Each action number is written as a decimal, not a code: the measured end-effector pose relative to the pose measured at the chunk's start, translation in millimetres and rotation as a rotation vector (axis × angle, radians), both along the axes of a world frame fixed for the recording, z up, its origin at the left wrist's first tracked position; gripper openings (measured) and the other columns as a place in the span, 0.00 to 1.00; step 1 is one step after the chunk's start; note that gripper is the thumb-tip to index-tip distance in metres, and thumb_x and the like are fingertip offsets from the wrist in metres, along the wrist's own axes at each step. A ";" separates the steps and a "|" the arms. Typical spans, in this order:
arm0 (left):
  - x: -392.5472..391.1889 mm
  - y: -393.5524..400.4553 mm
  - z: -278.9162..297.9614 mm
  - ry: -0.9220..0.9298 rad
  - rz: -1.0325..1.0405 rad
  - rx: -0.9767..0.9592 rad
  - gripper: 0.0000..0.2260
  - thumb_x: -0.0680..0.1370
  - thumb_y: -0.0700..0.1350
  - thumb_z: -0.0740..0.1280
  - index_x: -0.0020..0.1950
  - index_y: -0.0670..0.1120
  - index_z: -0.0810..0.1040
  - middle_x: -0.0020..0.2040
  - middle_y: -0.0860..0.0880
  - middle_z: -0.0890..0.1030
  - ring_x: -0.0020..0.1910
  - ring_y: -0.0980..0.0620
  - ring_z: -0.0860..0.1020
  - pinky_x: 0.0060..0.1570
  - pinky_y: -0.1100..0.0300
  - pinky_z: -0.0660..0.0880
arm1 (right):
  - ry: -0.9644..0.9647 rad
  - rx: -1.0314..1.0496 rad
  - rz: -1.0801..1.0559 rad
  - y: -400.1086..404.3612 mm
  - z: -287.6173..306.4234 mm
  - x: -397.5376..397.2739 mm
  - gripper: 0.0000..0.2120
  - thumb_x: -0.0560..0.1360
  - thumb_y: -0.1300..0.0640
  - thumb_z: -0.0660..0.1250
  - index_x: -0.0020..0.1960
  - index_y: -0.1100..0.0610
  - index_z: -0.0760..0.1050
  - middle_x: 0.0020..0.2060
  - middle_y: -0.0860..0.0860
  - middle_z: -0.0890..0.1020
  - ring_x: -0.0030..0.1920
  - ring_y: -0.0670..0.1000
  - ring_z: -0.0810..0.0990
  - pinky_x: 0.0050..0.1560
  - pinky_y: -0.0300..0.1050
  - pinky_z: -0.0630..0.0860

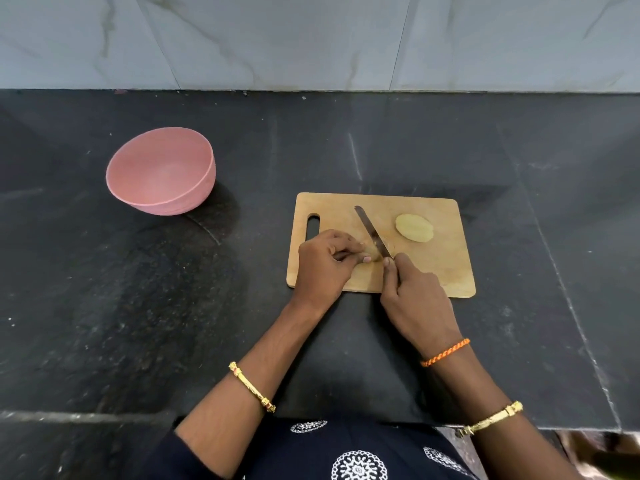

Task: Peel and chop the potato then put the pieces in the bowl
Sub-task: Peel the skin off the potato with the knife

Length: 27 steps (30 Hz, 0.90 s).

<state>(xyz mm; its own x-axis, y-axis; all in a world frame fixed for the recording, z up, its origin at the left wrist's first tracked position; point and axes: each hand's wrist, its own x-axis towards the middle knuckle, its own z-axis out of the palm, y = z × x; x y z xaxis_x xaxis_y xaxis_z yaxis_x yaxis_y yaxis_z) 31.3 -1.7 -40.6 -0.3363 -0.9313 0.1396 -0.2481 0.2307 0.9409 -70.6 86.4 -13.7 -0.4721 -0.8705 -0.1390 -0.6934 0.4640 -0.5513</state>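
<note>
Black stone counter (pixel 138 306): wooden cutting board (pixel 433 271) bearing potato piece (pixel 372 251) pinched by left hand (pixel 325 265), knife (pixel 372 231) gripped by right hand (pixel 415 296) across it, peeled potato half (pixel 414 228) beside; pink bowl (pixel 161 171) well apart at left.

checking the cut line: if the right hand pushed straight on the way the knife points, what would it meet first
Probably nothing past the potato piece it is cutting: the right hand aims the knife up-left, over bare cutting board toward its far edge. The potato half lies off to the right.
</note>
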 end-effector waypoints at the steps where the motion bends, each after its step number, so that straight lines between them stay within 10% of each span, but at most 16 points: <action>1: -0.2 0.1 -0.3 0.002 0.002 0.005 0.05 0.66 0.36 0.76 0.41 0.39 0.84 0.41 0.48 0.81 0.40 0.54 0.81 0.45 0.63 0.79 | 0.005 0.005 0.007 -0.6 -0.4 -0.4 0.13 0.81 0.46 0.50 0.45 0.53 0.65 0.31 0.55 0.76 0.33 0.58 0.77 0.36 0.53 0.76; 27: -6.6 15.3 0.2 0.024 0.091 0.006 0.05 0.67 0.34 0.75 0.42 0.39 0.84 0.42 0.47 0.81 0.43 0.59 0.80 0.45 0.70 0.76 | 0.040 0.146 0.137 6.5 3.3 -8.4 0.10 0.81 0.48 0.50 0.47 0.53 0.61 0.32 0.53 0.72 0.35 0.57 0.74 0.36 0.49 0.72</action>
<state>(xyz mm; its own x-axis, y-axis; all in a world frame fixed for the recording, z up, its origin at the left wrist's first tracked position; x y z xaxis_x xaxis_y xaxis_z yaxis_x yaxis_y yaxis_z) 24.7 13.5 -40.4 -0.2464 -0.9588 0.1411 -0.2451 0.2025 0.9481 -79.0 93.0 -10.5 -0.3579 -0.8990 -0.2524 -0.7754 0.4368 -0.4561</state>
